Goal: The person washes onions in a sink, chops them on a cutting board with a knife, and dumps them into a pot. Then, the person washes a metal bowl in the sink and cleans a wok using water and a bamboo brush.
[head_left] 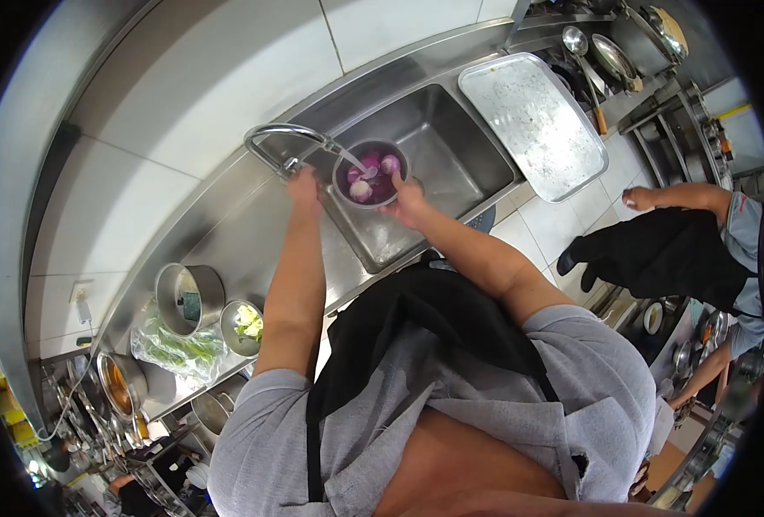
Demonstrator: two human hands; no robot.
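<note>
Water runs from the curved faucet into a round metal bowl that holds several purple onions. My right hand grips the bowl's right rim over the metal sink, its thumb near the edge and its fingers partly hidden below. My left hand is at the base of the faucet, left of the bowl, with its fingers closed around something at the faucet's handle. The exact grip is partly hidden.
A metal tray lies right of the sink. On the left counter are a round pot, a bag of greens and a bowl of cut vegetables. A co-worker in a black apron stands at the right.
</note>
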